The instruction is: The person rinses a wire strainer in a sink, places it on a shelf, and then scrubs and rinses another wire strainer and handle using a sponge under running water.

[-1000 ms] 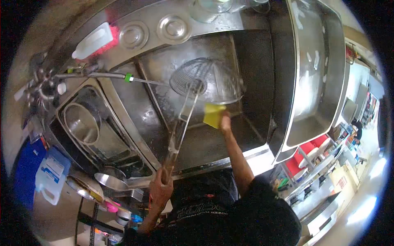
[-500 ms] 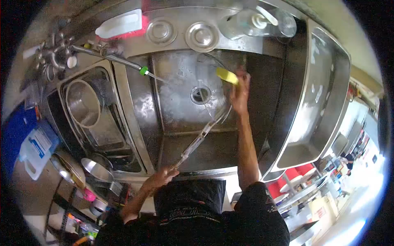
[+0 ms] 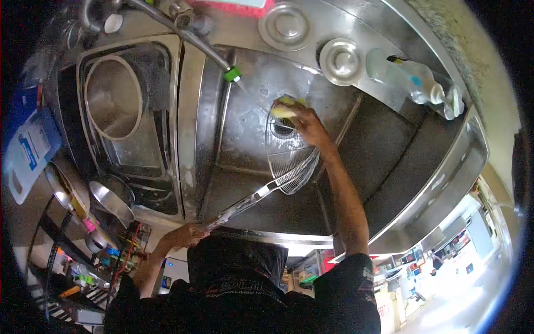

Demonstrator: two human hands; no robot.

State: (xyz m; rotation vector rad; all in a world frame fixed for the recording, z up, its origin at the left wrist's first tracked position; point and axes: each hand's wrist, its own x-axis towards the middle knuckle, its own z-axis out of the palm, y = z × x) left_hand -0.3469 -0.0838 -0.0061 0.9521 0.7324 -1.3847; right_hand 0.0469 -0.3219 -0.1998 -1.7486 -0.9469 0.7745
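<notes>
Sponge (image 3: 282, 108) — clamped in right fingers (image 3: 302, 113), jutting past them | wire skimmer (image 3: 295, 171) — handle (image 3: 241, 205) clamped in left fingers (image 3: 197, 230)

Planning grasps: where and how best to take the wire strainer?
Probably its long handle, by the near end, from the near side: it slants that way, slim enough that the left hand wraps it, while the wire basket spreads wide beyond.

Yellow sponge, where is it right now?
In the head view, the yellow sponge is at upper middle, held in the right hand by the wire strainer's far end, right of the faucet's green ring.
</notes>
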